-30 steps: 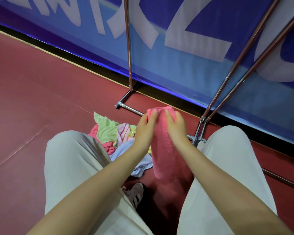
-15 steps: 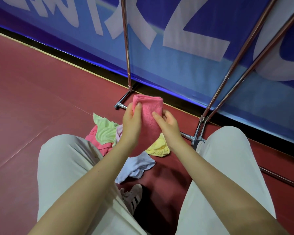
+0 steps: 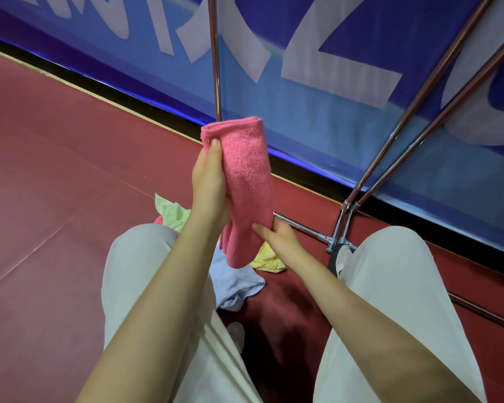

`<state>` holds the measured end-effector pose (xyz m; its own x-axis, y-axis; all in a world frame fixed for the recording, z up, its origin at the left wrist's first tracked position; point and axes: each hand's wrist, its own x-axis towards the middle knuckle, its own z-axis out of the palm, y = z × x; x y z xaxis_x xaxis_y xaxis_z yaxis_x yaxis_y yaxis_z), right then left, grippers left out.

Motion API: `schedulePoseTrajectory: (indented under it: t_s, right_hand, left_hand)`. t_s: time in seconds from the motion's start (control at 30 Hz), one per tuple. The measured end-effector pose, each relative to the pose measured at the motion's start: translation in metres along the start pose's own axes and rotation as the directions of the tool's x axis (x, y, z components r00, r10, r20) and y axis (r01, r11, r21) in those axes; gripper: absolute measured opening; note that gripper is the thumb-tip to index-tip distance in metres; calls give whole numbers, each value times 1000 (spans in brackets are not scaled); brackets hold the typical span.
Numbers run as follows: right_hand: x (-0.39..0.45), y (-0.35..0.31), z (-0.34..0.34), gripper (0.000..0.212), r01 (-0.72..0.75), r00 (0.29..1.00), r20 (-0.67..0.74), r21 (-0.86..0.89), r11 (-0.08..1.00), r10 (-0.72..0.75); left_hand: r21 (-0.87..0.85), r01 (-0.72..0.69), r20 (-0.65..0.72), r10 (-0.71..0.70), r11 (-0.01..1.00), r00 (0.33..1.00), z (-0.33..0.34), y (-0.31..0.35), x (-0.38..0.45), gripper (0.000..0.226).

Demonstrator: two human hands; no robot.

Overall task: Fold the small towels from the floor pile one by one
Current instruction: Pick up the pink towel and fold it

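A pink towel (image 3: 245, 175), folded into a long narrow strip, hangs upright in front of me. My left hand (image 3: 208, 181) grips its upper part, thumb pressed near the top fold. My right hand (image 3: 275, 235) pinches the strip near its lower end from the right. Below them the floor pile lies between my knees: a light green towel (image 3: 169, 212), a yellow towel (image 3: 266, 261) and a pale blue towel (image 3: 236, 283), partly hidden by my arms and left leg.
I sit on a dark red floor (image 3: 56, 170). A chrome rack (image 3: 341, 237) with slanted poles and floor bars stands just beyond the pile. A blue banner wall (image 3: 317, 82) runs behind it. My white shoe (image 3: 236, 333) shows under my left leg.
My left hand has lifted the pink towel's top higher. My right hand slid down from the top to the lower end, and the towel now hangs as a narrower strip.
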<state>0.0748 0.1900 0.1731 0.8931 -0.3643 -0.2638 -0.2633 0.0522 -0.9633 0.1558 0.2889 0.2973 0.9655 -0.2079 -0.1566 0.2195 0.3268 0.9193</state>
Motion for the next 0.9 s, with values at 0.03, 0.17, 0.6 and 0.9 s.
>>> schedulePoseTrajectory:
  t_s: [0.03, 0.17, 0.6, 0.9]
  right_hand:
    - [0, -3, -1, 19, 6, 1000, -22, 15, 1000, -6]
    - [-2, -20, -8, 27, 12, 996, -89, 22, 1000, -10]
    - [36, -208, -102, 17, 204, 978, -97, 287, 936, -184]
    - [52, -362, -183, 19, 411, 889, -213, -21, 911, -406]
  left_hand:
    - [-30, 8, -26, -9, 1000, 1000, -1, 2, 4, 23]
    - [-214, 64, -68, -80, 975, 994, 4, 9, 16, 23]
    - [-235, 75, 226, -21, 969, 974, 161, 113, 43, 17]
    - [-186, -323, 217, 359, 928, 908, 265, 228, 46, 46]
